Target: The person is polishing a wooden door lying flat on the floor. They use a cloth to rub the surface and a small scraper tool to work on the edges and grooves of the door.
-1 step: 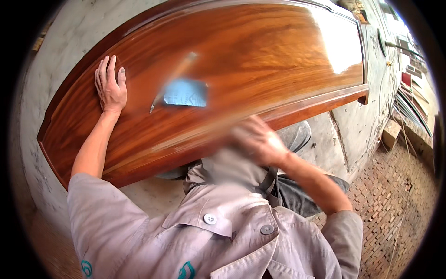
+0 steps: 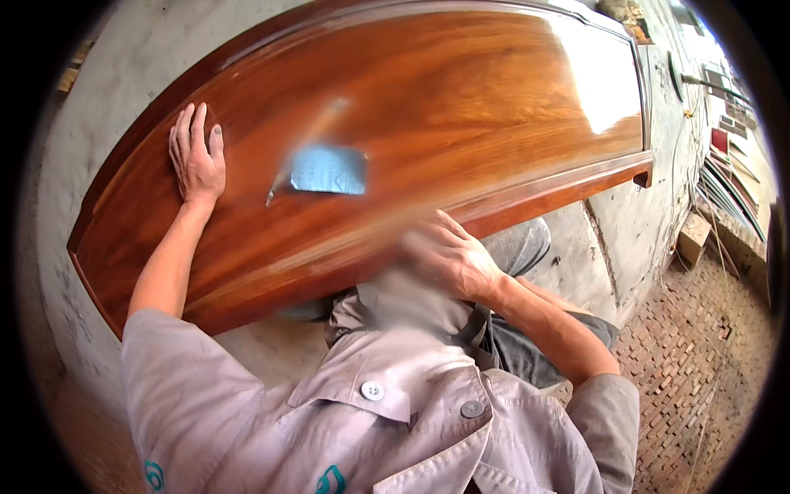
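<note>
A large glossy red-brown wooden panel [image 2: 461, 107] leans against a grey wall. My left hand [image 2: 196, 156] lies flat on its left part, fingers apart and pointing up, holding nothing. My right hand [image 2: 451, 259] is at the panel's lower moulded edge [image 2: 559, 189], blurred by motion. Its fingers are bent over the edge, and whether it holds anything is hidden by the blur. A pale blue reflection [image 2: 327, 170] shows in the varnish between the two hands.
My grey shirt and trousers [image 2: 527, 346] fill the lower middle. The grey plastered wall [image 2: 107, 90] stands behind the panel. A brick-paved floor [image 2: 699, 354] lies to the right, with a small wooden block [image 2: 693, 239] and stacked boards [image 2: 732, 181] at the far right.
</note>
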### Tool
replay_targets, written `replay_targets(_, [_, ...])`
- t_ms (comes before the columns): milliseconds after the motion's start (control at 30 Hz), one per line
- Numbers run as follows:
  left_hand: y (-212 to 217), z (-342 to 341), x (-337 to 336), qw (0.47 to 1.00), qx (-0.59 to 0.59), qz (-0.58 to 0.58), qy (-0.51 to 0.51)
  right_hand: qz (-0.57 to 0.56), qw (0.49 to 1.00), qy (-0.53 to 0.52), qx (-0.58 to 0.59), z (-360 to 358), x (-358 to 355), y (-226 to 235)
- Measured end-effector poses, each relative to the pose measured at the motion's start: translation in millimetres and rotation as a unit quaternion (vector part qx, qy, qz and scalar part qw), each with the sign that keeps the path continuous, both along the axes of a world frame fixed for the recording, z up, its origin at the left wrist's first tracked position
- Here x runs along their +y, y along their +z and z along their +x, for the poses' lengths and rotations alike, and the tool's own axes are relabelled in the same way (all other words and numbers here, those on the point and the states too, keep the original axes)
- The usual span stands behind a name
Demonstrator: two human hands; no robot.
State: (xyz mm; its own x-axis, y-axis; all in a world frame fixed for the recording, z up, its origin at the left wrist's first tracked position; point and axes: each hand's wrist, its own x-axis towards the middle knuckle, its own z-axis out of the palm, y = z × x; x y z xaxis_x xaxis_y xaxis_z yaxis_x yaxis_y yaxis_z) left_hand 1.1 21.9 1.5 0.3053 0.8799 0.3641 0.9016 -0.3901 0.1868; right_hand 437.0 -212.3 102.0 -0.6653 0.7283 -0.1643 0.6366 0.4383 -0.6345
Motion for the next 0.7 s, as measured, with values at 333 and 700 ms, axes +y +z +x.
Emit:
replay_targets(333, [-1.4, -3.1, 1.7, 1.000, 0.008, 0.001, 0.005, 0.092, 0.940, -0.267, -0.192, 61.7, -30.9, -3.8])
replay_targets(700, [5.3, 1.8, 2.1, 1.000, 0.019, -0.003, 0.001, 0.101, 0.855, -0.285, -0.421, 91.7, -22.7, -29.3])
